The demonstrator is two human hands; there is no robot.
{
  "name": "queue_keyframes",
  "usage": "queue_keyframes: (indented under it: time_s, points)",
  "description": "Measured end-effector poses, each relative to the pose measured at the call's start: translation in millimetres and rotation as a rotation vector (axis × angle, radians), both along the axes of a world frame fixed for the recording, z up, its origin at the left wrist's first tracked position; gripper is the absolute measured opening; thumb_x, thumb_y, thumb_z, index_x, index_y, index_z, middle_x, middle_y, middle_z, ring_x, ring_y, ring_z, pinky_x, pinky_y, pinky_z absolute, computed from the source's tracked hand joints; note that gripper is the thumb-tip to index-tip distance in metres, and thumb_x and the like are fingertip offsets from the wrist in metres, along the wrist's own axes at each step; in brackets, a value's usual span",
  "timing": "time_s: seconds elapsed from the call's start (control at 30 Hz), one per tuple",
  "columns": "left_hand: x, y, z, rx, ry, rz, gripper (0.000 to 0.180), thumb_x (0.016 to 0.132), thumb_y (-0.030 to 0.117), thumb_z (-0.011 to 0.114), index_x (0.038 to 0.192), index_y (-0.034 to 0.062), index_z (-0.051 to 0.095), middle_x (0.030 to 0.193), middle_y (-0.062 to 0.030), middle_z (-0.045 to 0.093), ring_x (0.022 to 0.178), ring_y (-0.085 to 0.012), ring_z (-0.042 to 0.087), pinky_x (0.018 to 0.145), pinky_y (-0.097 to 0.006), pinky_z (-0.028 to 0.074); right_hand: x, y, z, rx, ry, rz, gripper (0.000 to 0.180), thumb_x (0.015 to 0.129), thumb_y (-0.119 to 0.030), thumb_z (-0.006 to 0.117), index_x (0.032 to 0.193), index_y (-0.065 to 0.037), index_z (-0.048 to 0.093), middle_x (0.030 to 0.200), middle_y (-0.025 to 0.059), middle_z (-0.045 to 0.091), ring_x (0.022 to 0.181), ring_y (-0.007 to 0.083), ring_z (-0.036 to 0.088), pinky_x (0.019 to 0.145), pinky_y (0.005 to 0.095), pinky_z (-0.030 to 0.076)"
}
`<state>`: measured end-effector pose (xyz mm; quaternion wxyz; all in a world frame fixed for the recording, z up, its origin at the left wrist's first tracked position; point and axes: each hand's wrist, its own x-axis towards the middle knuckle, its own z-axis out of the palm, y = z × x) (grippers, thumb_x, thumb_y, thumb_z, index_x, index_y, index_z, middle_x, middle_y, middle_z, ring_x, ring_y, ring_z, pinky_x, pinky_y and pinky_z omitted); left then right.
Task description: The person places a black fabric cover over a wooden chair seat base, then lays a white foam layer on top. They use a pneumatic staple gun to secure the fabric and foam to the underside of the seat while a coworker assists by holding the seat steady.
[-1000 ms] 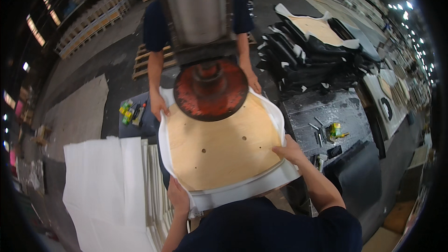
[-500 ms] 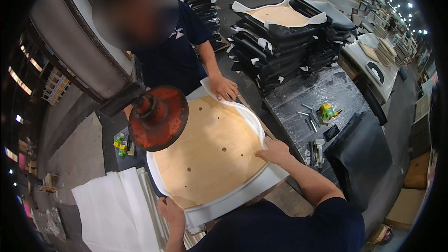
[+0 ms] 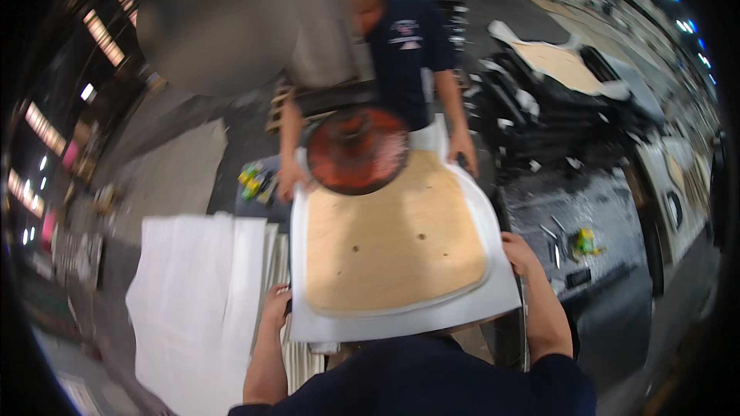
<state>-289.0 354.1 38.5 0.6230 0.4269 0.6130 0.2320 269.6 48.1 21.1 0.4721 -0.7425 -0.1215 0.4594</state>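
A pale wooden seat panel point(image 3: 397, 262) with several small holes lies on a larger white padding sheet point(image 3: 339, 327). My left hand point(image 3: 277, 306) is closed at the near left edge of the sheet, beside something dark; what lies in its fingers is hidden. Curled at the sheet's right edge, my right hand point(image 3: 519, 253) grips that edge, though motion blur softens its fingers. A round red press disc point(image 3: 358, 152) hangs over the panel's far left part. Across from me, a co-worker's hands point(image 3: 461, 150) are at the far corners.
Stacked white sheets point(image 3: 193, 308) lie at my left. On the right, a dark work table point(image 3: 532, 200) bears loose metal pieces, a green-yellow box point(image 3: 587, 242) and a black padded piece point(image 3: 613, 316). Behind it rises a pile of black covers point(image 3: 547, 127).
My view has turned, and the panel appears squarer to me. My right hand has left the panel's edge for the sheet's outer edge. The sheet's right side, folded up before, now lies flatter.
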Motion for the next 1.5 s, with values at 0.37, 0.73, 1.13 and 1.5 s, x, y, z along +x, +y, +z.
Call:
queue_keyframes:
  time_s: [0.37, 0.73, 1.13, 1.5]
  points:
    - [4.5, -2.7, -0.9, 0.042, 0.25, -0.201, 0.036, 0.091, 0.013, 0.079, 0.121, -0.0073, 0.077, 0.104, -0.0138, 0.081, 0.086, -0.023, 0.077, 0.076, -0.039, 0.06, 7.5, 14.4, -4.8, -0.069, 0.114, -0.025, 0.041, 0.097, -0.027, 0.079, 0.118, 0.009, 0.076, 0.105, 0.0166, 0.079, 0.086, 0.0243, 0.076, 0.073, 0.0417, 0.06]
    - [36.0, -4.4, 6.5, 0.112, 0.312, -0.195, 0.047, 0.093, 0.011, 0.076, 0.135, -0.0057, 0.066, 0.115, -0.0216, 0.076, 0.1, -0.0321, 0.076, 0.086, -0.044, 0.061, 37.3, 40.4, -2.3, -0.059, -0.19, -0.081, 0.044, 0.1, -0.03, 0.078, 0.125, 0.005, 0.078, 0.105, 0.0143, 0.081, 0.091, 0.0214, 0.076, 0.077, 0.0391, 0.06]
    - [297.7, -99.9, 34.9, 1.246, -0.014, -1.096, 0.051, 0.096, 0.002, 0.064, 0.147, 0.0058, 0.064, 0.151, -0.02, 0.062, 0.141, -0.0412, 0.057, 0.12, -0.053, 0.045, 22.3, 24.2, -14.2, -0.166, -0.456, 0.12, 0.016, 0.088, -0.021, 0.078, 0.089, -0.004, 0.079, 0.081, 0.0138, 0.076, 0.076, 0.0257, 0.073, 0.07, 0.0404, 0.057]
    - [468.5, -101.4, 31.7, 1.506, 0.321, -1.847, 0.047, 0.096, 0.002, 0.06, 0.141, 0.0111, 0.068, 0.149, -0.0083, 0.064, 0.154, -0.0388, 0.044, 0.133, -0.061, 0.025, 5.2, 9.1, -35.3, 0.13, -0.464, -0.099, 0.027, 0.101, -0.029, 0.075, 0.097, -0.002, 0.078, 0.089, 0.0177, 0.079, 0.077, 0.0279, 0.074, 0.076, 0.0421, 0.06]
